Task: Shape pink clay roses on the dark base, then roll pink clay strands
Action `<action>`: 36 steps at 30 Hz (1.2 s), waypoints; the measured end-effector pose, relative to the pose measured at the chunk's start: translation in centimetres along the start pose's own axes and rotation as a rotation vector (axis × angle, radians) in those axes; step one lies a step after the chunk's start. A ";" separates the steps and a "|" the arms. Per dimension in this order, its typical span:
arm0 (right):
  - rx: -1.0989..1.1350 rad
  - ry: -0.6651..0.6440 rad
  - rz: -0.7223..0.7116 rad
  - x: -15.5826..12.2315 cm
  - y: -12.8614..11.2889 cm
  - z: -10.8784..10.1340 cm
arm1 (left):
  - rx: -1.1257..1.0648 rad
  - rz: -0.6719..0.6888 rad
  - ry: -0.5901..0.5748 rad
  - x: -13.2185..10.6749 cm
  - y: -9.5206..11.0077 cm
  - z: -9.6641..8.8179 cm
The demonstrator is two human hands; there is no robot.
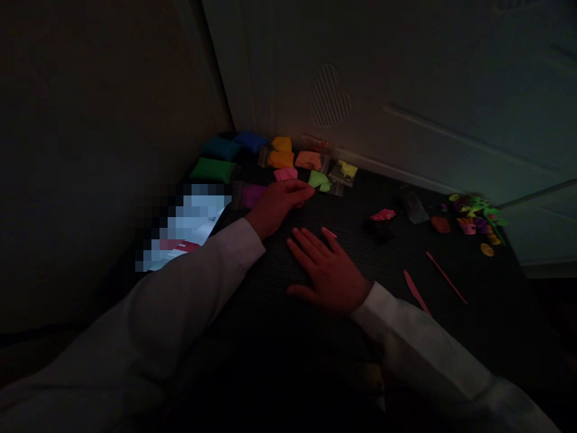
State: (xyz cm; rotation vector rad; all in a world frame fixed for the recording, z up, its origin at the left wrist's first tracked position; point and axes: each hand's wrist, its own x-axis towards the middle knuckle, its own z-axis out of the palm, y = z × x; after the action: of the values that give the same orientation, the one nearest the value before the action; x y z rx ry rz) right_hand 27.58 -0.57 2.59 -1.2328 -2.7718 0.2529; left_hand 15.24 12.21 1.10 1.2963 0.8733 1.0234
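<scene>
Pink stub (332,233) right by the little fingertip of the right hand (328,273), which is palm down over the dark table (383,264) with its fingers stretched and slightly apart, while the left hand (291,198) has thumb and fingertips drawn together just beside the lime packet (319,179), and whether they pinch anything I cannot tell! Round that left hand sit the purple packet (253,195) and orange packet (280,159), with a glowing screen (207,227) by the forearm; out right lie the knife (415,291), stick (446,276) and colourful cluster (482,216)!
</scene>
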 end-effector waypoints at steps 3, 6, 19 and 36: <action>0.024 -0.022 -0.075 -0.1 -0.5 0.1 | -0.010 -0.004 0.002 0.1 -0.1 0.0; 0.049 -0.041 -0.162 -0.1 -0.7 0.1 | -0.010 -0.004 0.007 0.1 -0.1 0.0; 0.033 -0.040 -0.105 -0.2 -0.7 0.0 | -0.021 0.000 0.020 0.1 -0.2 0.1; 0.050 -0.045 -0.133 -0.2 -1.0 0.0 | 0.044 -0.004 0.025 0.0 0.1 0.1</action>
State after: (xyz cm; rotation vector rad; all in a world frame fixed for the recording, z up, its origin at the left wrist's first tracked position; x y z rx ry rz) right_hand 27.01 -1.34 2.82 -1.0386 -2.8521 0.3401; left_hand 15.31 12.17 1.20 1.3202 0.9219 1.0244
